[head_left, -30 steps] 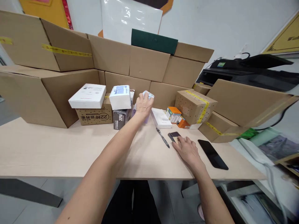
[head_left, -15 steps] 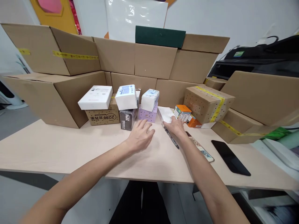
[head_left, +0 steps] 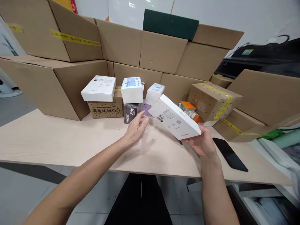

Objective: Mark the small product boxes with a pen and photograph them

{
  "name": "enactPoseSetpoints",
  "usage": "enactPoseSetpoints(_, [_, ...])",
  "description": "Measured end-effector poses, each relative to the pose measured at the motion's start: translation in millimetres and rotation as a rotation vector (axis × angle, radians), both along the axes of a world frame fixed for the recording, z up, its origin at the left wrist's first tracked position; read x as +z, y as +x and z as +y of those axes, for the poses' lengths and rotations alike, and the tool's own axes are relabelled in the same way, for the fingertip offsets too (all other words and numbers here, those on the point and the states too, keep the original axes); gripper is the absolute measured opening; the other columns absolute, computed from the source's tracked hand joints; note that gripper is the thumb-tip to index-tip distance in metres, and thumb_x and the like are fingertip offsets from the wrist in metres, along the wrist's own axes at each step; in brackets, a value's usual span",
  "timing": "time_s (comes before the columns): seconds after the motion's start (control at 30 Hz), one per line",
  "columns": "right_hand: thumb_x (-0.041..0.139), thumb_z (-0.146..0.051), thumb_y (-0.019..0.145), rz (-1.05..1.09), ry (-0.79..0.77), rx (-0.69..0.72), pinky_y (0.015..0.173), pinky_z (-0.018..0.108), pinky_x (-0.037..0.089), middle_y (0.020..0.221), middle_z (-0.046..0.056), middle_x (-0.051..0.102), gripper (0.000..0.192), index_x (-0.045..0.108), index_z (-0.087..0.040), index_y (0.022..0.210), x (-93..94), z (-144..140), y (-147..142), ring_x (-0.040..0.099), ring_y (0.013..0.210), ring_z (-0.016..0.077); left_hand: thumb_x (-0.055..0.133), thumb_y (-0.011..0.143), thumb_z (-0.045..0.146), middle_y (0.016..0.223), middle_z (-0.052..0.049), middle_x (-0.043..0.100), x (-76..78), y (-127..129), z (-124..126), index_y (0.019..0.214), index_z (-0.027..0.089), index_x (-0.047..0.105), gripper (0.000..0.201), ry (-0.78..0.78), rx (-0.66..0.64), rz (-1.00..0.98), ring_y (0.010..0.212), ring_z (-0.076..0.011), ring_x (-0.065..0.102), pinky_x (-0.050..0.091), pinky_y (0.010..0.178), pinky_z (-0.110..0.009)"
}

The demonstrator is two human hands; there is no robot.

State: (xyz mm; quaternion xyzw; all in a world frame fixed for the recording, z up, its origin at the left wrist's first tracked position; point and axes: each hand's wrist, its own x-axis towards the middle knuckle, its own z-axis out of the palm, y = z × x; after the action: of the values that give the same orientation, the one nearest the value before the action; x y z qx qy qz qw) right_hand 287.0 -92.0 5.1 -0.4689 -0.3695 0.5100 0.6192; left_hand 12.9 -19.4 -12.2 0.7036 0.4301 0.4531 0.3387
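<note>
My right hand [head_left: 201,142] grips a flat white box [head_left: 174,120] by its lower right end and holds it tilted above the table, its printed face toward me. My left hand [head_left: 137,126] hovers over the table with fingers apart and nothing in it, just in front of a dark box [head_left: 131,112] marked 20%. On that dark box rests a white tissue pack [head_left: 132,90]. Another tissue pack [head_left: 154,93] sits on a purple box [head_left: 147,108], which the held box partly hides. A pen [head_left: 180,142] shows only its tip beneath the held box.
Left of the stacks, a white box [head_left: 99,88] lies on a brown carton [head_left: 105,107]. Orange boxes [head_left: 187,106] and a taped carton [head_left: 213,100] stand at the right. A black phone [head_left: 229,154] lies near the right front. Large cardboard boxes [head_left: 161,51] wall the back.
My right hand has lifted the flat white box off the table and tilted it up, moving right and toward me. My left hand has shifted slightly left. The view has tipped downward.
</note>
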Motion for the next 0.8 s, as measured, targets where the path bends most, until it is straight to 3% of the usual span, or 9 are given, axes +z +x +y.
enactPoseSetpoints(0.07, [0.047, -0.046, 0.088, 0.124, -0.041, 0.117, 0.074, 0.044, 0.060, 0.121, 0.003, 0.071, 0.035, 0.062, -0.032, 0.116, -4.1, -1.8, -12.1, 0.068, 0.099, 0.0279, 0.049, 0.093, 0.060, 0.136, -0.013, 0.057, 2.1, 0.5, 1.0, 0.146, 0.025, 0.040, 0.064, -0.081, -0.047, -0.127, 0.115, -0.0284, 0.059, 0.050, 0.094, -0.045])
enactPoseSetpoints(0.13, [0.046, -0.047, 0.091, 0.180, -0.094, 0.209, 0.074, 0.047, 0.060, 0.122, 0.002, 0.071, 0.036, 0.061, -0.033, 0.120, -5.5, -1.2, -18.2, 0.069, 0.097, 0.0280, 0.055, 0.090, 0.060, 0.130, -0.012, 0.060, 2.8, 2.8, 3.5, 0.143, 0.026, 0.041, 0.065, -0.147, -0.100, -0.268, 0.112, -0.0278, 0.061, 0.051, 0.092, -0.044])
enactPoseSetpoints(0.23, [0.039, -0.059, 0.093, 0.170, -0.179, 0.325, 0.077, 0.050, 0.059, 0.125, 0.006, 0.070, 0.048, 0.059, -0.031, 0.127, -6.0, 0.1, -16.1, 0.070, 0.101, 0.0301, 0.064, 0.084, 0.053, 0.114, -0.008, 0.064, 4.0, 6.5, 7.9, 0.121, 0.022, 0.050, 0.050, -0.213, -0.119, -0.476, 0.101, -0.0228, 0.063, 0.053, 0.088, -0.041])
enactPoseSetpoints(0.33, [0.032, -0.076, 0.089, 0.092, -0.170, 0.317, 0.079, 0.050, 0.059, 0.129, 0.009, 0.068, 0.066, 0.057, -0.031, 0.131, -7.6, -0.2, -9.9, 0.070, 0.105, 0.0321, 0.068, 0.079, 0.041, 0.109, -0.006, 0.065, 7.1, 5.9, 9.0, 0.102, 0.020, 0.054, 0.034, -0.199, -0.083, -0.545, 0.101, -0.0210, 0.062, 0.052, 0.089, -0.038])
enactPoseSetpoints(0.47, [0.044, -0.071, 0.089, -0.033, -0.101, 0.236, 0.086, 0.046, 0.057, 0.133, 0.009, 0.066, 0.059, 0.057, -0.030, 0.130, -13.8, -1.7, -10.4, 0.066, 0.114, 0.0302, 0.060, 0.073, 0.019, 0.110, -0.007, 0.068, 9.5, -3.6, 6.9, 0.113, 0.020, 0.058, 0.041, -0.151, -0.055, -0.299, 0.105, -0.0238, 0.063, 0.050, 0.091, -0.040])
enactPoseSetpoints(0.63, [0.061, -0.053, 0.083, -0.198, 0.012, 0.270, 0.097, 0.047, 0.051, 0.122, 0.011, 0.070, 0.050, 0.063, -0.023, 0.123, -25.6, 0.1, -10.0, 0.062, 0.117, 0.0312, 0.058, 0.074, 0.018, 0.110, -0.007, 0.070, 7.7, -19.7, 8.4, 0.120, 0.025, 0.058, 0.047, -0.109, -0.007, 0.213, 0.105, -0.0301, 0.063, 0.051, 0.082, -0.043])
enactPoseSetpoints(0.8, [0.068, -0.041, 0.075, -0.430, 0.077, 0.347, 0.106, 0.047, 0.042, 0.137, 0.008, 0.059, 0.058, 0.060, -0.026, 0.130, -24.1, -3.1, -1.7, 0.054, 0.124, 0.0314, 0.059, 0.076, 0.020, 0.115, -0.008, 0.071, 13.9, -34.4, 10.0, 0.124, 0.020, 0.060, 0.048, -0.112, -0.145, 0.256, 0.106, -0.0275, 0.064, 0.051, 0.090, -0.042])
